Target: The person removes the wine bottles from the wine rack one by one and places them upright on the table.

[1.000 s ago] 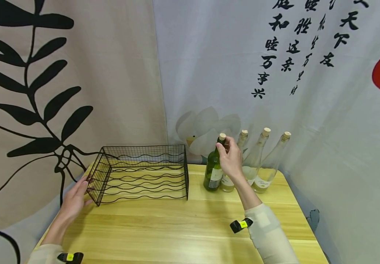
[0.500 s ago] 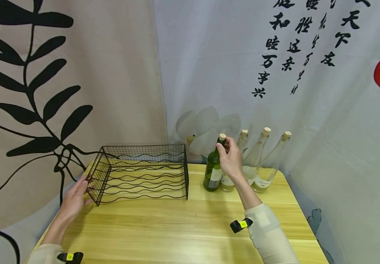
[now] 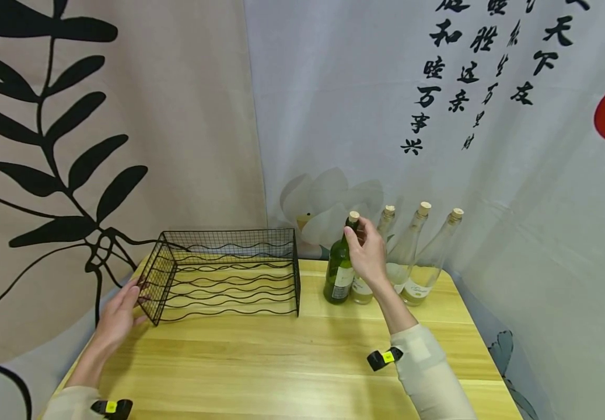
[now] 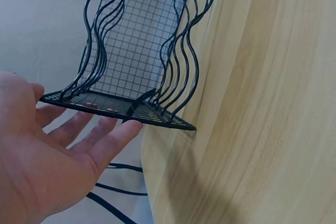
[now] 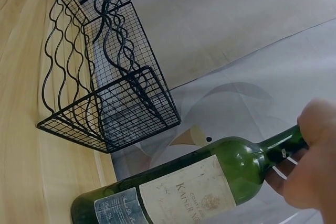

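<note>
A black wire wine rack (image 3: 231, 282) with wavy bars lies on the table, its mesh end panel toward my left hand (image 3: 116, 315). In the left wrist view, the fingers (image 4: 107, 142) lie fairly straight against the outside of that panel; the thumb is near its edge. My right hand (image 3: 369, 254) grips the neck of a corked green wine bottle (image 3: 341, 262). The bottle stands upright on the table, right of the rack; the right wrist view shows its cream label (image 5: 186, 192). Fingers partly hide its neck.
Corked clear bottles stand behind and right of my right hand: one (image 3: 386, 220) is partly hidden, another (image 3: 404, 251) is in the middle, the last (image 3: 433, 256) rightmost. The wooden table (image 3: 260, 361) ends just behind them at a hanging cloth (image 3: 334, 116).
</note>
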A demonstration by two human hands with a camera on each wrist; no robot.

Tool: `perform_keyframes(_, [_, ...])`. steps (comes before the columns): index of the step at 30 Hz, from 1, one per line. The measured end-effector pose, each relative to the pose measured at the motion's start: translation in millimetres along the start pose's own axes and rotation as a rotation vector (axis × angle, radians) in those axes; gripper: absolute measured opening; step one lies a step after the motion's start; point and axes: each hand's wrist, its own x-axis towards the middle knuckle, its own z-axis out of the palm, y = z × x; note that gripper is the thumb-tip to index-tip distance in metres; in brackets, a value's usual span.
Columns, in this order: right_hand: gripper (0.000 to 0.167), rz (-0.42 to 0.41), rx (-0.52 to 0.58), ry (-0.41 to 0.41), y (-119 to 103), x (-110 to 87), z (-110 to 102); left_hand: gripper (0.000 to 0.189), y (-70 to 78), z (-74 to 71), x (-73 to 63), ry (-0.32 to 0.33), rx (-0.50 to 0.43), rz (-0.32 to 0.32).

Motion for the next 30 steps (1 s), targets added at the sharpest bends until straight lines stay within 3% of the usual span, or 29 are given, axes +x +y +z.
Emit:
perform_keyframes(15, [0.066,-0.077,0.025,-0.067,1.9,-16.8,-5.2,0.071,-1.3,-1.8,4.0,0.026,0.046,-0.005])
perform_keyframes(21, [0.066,-0.154,-0.016,-0.068,0.1,-33.5,-10.6,0.069,5.6,1.5,-0.3,0.162,0.189,0.019])
perform_keyframes(25, [0.068,-0.179,-0.051,-0.053,0.2,-47.1,-14.9,0.07,13.3,7.4,-3.6,0.25,0.202,0.045])
perform_keyframes(30, [0.068,-0.211,-0.099,-0.022,-0.8,-62.7,-19.0,0.069,35.8,19.2,-3.9,0.35,0.225,0.194])
